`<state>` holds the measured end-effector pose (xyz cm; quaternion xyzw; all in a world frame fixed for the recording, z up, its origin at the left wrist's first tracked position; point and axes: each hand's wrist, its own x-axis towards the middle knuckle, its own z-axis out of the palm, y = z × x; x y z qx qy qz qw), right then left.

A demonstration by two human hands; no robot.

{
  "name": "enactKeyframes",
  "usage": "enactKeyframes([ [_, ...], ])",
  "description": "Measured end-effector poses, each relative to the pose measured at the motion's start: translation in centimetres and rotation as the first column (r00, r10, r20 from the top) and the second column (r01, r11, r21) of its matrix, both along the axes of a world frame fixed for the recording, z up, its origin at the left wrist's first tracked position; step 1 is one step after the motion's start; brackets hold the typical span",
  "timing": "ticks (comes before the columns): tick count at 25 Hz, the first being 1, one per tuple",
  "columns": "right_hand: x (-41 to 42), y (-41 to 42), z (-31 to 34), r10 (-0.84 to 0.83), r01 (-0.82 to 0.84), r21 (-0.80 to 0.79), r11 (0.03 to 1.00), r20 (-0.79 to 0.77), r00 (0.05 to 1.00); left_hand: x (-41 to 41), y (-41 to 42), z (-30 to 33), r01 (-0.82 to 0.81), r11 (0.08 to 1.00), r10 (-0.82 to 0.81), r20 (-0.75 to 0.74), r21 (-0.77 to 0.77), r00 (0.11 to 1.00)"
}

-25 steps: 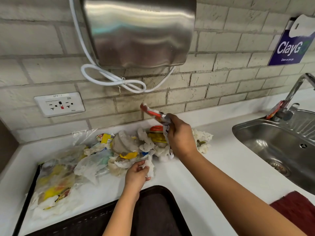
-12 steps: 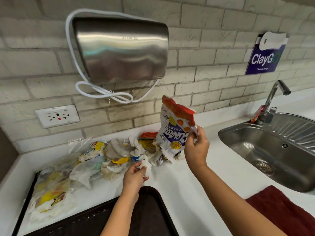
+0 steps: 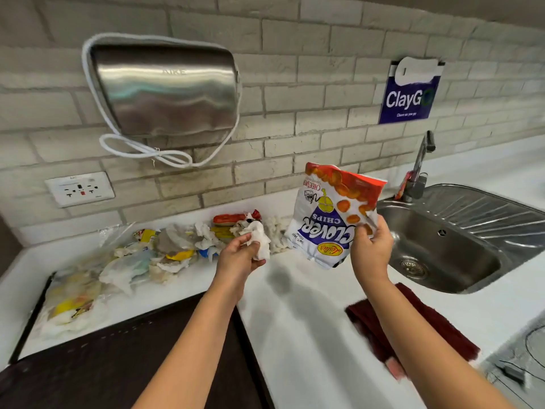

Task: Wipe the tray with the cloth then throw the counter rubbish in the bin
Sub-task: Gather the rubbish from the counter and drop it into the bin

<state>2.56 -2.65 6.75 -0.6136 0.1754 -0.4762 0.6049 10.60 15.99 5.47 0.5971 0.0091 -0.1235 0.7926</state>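
Since half a second ago both hands have risen off the rubbish heap: the crumpled white paper tissue has come up with the left hand, and the chip bag is turned more squarely to the camera.

At far left, a heap of clear plastic wrappers and soiled tissues sprawls along the white tabletop against the brick wall, part of it lying over the edge of a dark tray. Nearer, the dark brown rectangular tray sits at the tabletop's front edge, bare of litter, so the wiping looks done and the clearing is in hand.

The left hand is closed in a pinch on the tissue, held clear above the tabletop. The right hand pinches the lower corner of a white, red and purple foil chip bag, which hangs upside down with its opening uppermost, probably so the tissue can be stuffed inside and carried as one load.

Right of that lies a dark red folded cloth, set aside beside the stainless steel sink. No bin is in view.
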Motion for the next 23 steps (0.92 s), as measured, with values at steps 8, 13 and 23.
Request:
enactKeyframes([
  [8, -12.8, -6.2, -1.9, 0.011, -0.007, 0.061, 0.998, -0.056, 0.998, -11.9, -5.2, 1.6, 0.018, 1.000, -0.018, 0.024, 0.014, 1.000],
  [13, -21.5, -9.1, -3.8, 0.094, -0.086, 0.167, 0.982, -0.042, 0.995, -21.6, -7.8, 0.1, 0.063, 0.997, -0.063, 0.005, 0.052, 0.998],
  [23, -35.9, -10.3, -16.4, 0.138, -0.029, 0.331, 0.943, -0.312, 0.940, -35.1, -7.1, -16.7, 0.305, 0.930, -0.183, -0.459, 0.205, 0.869],
])
